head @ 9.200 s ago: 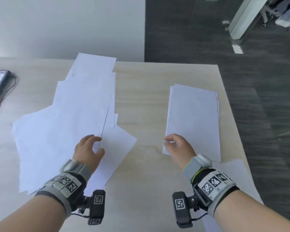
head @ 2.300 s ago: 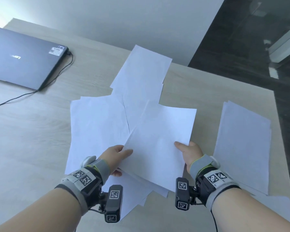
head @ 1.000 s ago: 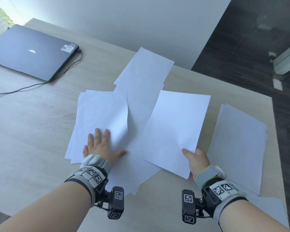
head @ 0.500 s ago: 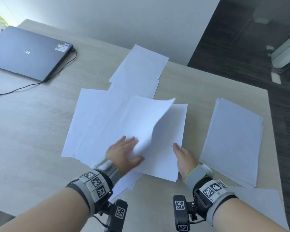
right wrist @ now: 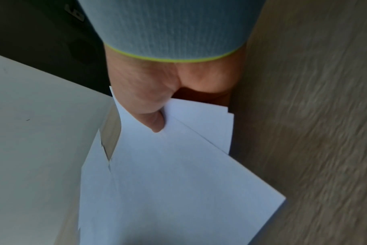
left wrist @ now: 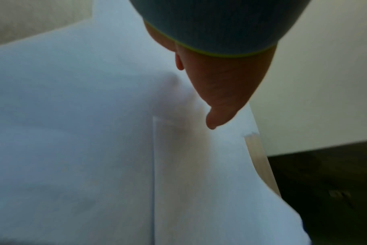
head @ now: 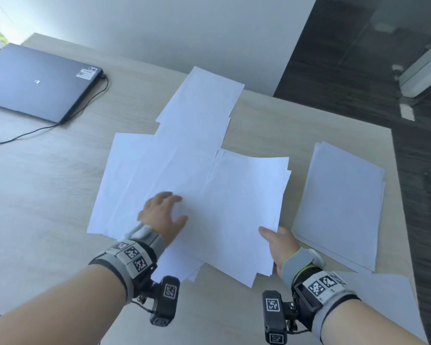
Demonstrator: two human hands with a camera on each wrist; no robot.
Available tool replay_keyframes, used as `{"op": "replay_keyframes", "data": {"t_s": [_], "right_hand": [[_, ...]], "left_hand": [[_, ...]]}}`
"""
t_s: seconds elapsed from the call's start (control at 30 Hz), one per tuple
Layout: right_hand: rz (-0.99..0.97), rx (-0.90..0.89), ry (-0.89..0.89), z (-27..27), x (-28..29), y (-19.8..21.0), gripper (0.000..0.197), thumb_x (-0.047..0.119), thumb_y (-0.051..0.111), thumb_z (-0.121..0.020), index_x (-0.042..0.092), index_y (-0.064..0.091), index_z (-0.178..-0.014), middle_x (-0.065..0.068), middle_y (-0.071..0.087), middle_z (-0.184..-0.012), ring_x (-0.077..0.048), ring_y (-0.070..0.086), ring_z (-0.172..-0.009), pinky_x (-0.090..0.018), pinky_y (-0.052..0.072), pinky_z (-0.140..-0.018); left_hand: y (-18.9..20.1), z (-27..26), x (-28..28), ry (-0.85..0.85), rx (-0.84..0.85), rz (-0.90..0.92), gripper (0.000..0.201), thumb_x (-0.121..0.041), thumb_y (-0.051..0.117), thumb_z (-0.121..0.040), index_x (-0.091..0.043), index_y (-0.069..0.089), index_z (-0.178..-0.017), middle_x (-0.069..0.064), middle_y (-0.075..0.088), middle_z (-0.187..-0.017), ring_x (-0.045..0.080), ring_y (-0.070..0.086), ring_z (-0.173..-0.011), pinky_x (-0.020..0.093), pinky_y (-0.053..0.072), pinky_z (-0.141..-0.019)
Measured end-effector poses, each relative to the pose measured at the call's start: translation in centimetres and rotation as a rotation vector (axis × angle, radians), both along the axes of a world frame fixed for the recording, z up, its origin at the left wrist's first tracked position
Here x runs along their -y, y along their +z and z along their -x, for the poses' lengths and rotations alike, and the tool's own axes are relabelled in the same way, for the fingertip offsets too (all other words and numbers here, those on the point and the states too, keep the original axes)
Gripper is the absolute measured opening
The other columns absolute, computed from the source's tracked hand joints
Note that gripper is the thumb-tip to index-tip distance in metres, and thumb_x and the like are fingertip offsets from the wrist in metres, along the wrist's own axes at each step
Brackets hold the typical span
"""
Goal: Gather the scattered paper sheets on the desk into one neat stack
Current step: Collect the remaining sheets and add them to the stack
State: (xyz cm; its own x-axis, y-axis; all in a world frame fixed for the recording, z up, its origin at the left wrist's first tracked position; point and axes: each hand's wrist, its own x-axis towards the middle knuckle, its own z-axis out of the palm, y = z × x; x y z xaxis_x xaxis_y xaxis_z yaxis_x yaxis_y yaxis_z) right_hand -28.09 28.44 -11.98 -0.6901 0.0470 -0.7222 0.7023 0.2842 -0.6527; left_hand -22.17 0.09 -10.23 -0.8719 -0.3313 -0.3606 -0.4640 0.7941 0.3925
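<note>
White paper sheets lie overlapping across the middle of the desk point(head: 60, 195). My right hand point(head: 269, 232) pinches the near right corner of a bunch of several sheets point(head: 244, 200), thumb on top, fingers underneath. The right wrist view shows the thumb point(right wrist: 155, 122) on that fanned bunch point(right wrist: 178, 182). My left hand point(head: 177, 207) rests flat with spread fingers on the sheets to the left of the bunch. Loose sheets point(head: 120, 175) spread out to its left, and one more point(head: 202, 95) lies farther back. In the left wrist view only the thumb point(left wrist: 216, 116) shows over paper point(left wrist: 73, 132).
A tidier stack of sheets point(head: 339, 202) lies at the desk's right edge, with a single sheet point(head: 383, 295) near my right wrist. A closed dark laptop point(head: 38, 80) with a cable point(head: 23, 135) sits at the far left. Dark floor lies beyond the right edge.
The sheet that my left hand was curling over half a second ago now lies flat on the bunch in my right hand. My left hand has moved back left onto the spread sheets.
</note>
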Motion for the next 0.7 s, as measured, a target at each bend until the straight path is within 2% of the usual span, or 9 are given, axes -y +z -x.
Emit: {"op": "replay_keyframes", "data": {"t_s": [0.03,0.07,0.17,0.3,0.43,0.53,0.63,0.7], "right_hand": [[-0.013,-0.005,-0.016,0.0,-0.5,-0.1,0.011,0.018,0.063,-0.094,0.014,0.073,-0.097,-0.011,0.077,-0.096,-0.035,0.072,-0.09,-0.055,0.058,-0.087],[-0.022,-0.007,-0.024,-0.1,-0.9,-0.2,0.011,0.018,0.064,-0.094,0.014,0.073,-0.097,-0.011,0.077,-0.096,-0.034,0.072,-0.089,-0.055,0.058,-0.086],[-0.039,-0.015,-0.037,-0.4,-1.7,-0.5,0.012,0.021,0.065,-0.093,0.014,0.074,-0.097,-0.01,0.077,-0.094,-0.034,0.073,-0.088,-0.056,0.058,-0.085],[-0.036,-0.033,-0.025,-0.6,-2.1,-0.8,0.014,0.021,0.065,-0.094,0.013,0.075,-0.099,-0.009,0.078,-0.095,-0.034,0.073,-0.09,-0.055,0.058,-0.086],[-0.011,-0.029,-0.025,-0.6,-2.1,-0.8,0.011,0.019,0.065,-0.094,0.015,0.075,-0.094,-0.011,0.077,-0.096,-0.037,0.072,-0.093,-0.056,0.057,-0.087],[0.0,-0.031,-0.036,-0.5,-2.1,-0.7,0.011,0.018,0.064,-0.095,0.016,0.074,-0.09,-0.011,0.077,-0.095,-0.038,0.071,-0.094,-0.056,0.057,-0.088],[0.006,-0.035,-0.036,-0.6,-2.2,-0.5,0.011,0.019,0.065,-0.095,0.017,0.075,-0.09,-0.009,0.077,-0.094,-0.037,0.071,-0.093,-0.056,0.057,-0.088],[0.017,-0.037,-0.04,-0.5,-2.3,-0.5,0.011,0.017,0.065,-0.096,0.017,0.074,-0.089,-0.008,0.077,-0.092,-0.034,0.071,-0.091,-0.052,0.058,-0.088]], "left_hand": [[0.0,0.5,0.7,0.056,0.044,0.044,0.064,-0.058,0.065,-0.086,-0.037,0.046,-0.144,-0.007,0.038,-0.156,0.024,0.038,-0.142,0.055,0.036,-0.114],[-0.1,1.0,1.5,0.097,0.107,0.079,0.073,-0.061,0.068,-0.082,-0.037,0.042,-0.146,-0.005,0.035,-0.156,0.026,0.037,-0.141,0.055,0.036,-0.112],[-0.4,2.1,2.3,0.056,0.271,0.205,0.104,-0.078,0.072,-0.065,-0.038,0.027,-0.149,-0.002,0.032,-0.152,0.028,0.035,-0.139,0.051,0.039,-0.105],[-0.2,3.4,2.3,0.066,0.341,0.238,0.113,-0.078,0.079,-0.054,-0.034,0.028,-0.145,0.003,0.041,-0.137,0.029,0.044,-0.127,0.049,0.045,-0.098],[-0.1,4.1,2.0,0.121,0.373,0.233,0.1,-0.07,0.084,-0.051,-0.028,0.037,-0.129,0.001,0.046,-0.12,0.025,0.044,-0.109,0.044,0.045,-0.093],[0.4,4.3,1.6,0.16,0.378,0.205,0.08,-0.06,0.084,-0.056,-0.027,0.041,-0.115,-0.001,0.047,-0.11,0.023,0.039,-0.1,0.041,0.042,-0.087],[0.6,4.4,2.0,0.172,0.409,0.1,0.06,-0.056,0.08,-0.065,-0.03,0.048,-0.109,-0.002,0.051,-0.106,0.021,0.048,-0.1,0.039,0.044,-0.081],[0.2,4.0,2.2,0.231,0.317,0.003,0.051,-0.045,0.08,-0.071,-0.025,0.051,-0.108,-0.001,0.055,-0.097,0.023,0.057,-0.089,0.036,0.049,-0.075]]}}
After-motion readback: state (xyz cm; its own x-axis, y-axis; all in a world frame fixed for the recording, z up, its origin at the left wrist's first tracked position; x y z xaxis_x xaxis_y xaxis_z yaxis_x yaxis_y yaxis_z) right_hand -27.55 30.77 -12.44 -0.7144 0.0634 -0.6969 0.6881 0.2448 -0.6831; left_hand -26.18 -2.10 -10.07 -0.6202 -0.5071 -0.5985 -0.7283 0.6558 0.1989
